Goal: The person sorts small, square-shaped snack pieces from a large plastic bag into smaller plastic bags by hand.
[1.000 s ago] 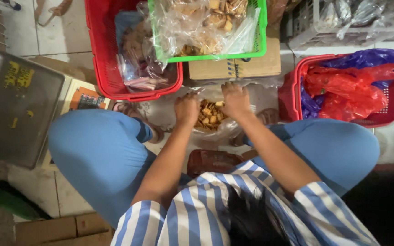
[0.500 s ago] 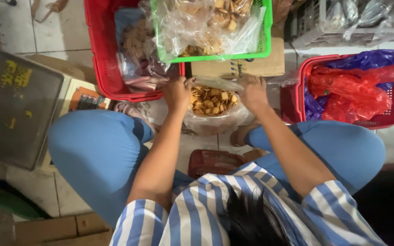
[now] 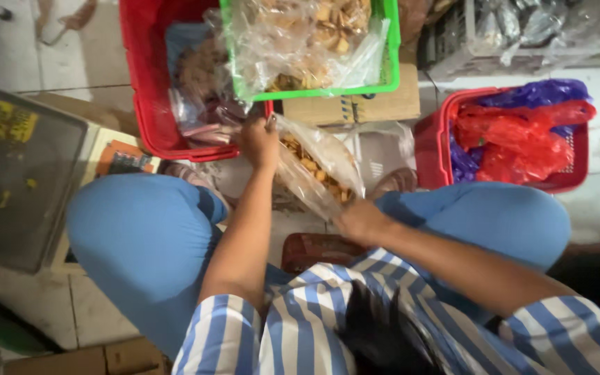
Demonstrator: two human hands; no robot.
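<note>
A clear plastic bag of golden-brown snack pieces [image 3: 314, 167] is stretched slantwise between my knees. My left hand [image 3: 260, 141] grips its upper end, close to the red basket [image 3: 148, 118]. My right hand [image 3: 359, 221] grips the lower end, near my right knee. The bag looks pulled long and tilted, with the snacks bunched in its middle. My blue-trousered legs frame it on both sides.
A green basket [image 3: 314, 90] with bagged snacks rests on the red basket and a cardboard box [image 3: 355, 107]. Another red basket [image 3: 433, 149] at right holds red and purple plastic bags. A metal tray [image 3: 15, 187] lies at left. A brown low stool [image 3: 317, 250] sits under me.
Both hands held the bag open between my knees, then lifted it toward the baskets. Now my right hand has drawn back to my knee, stretching the bag slantwise.
</note>
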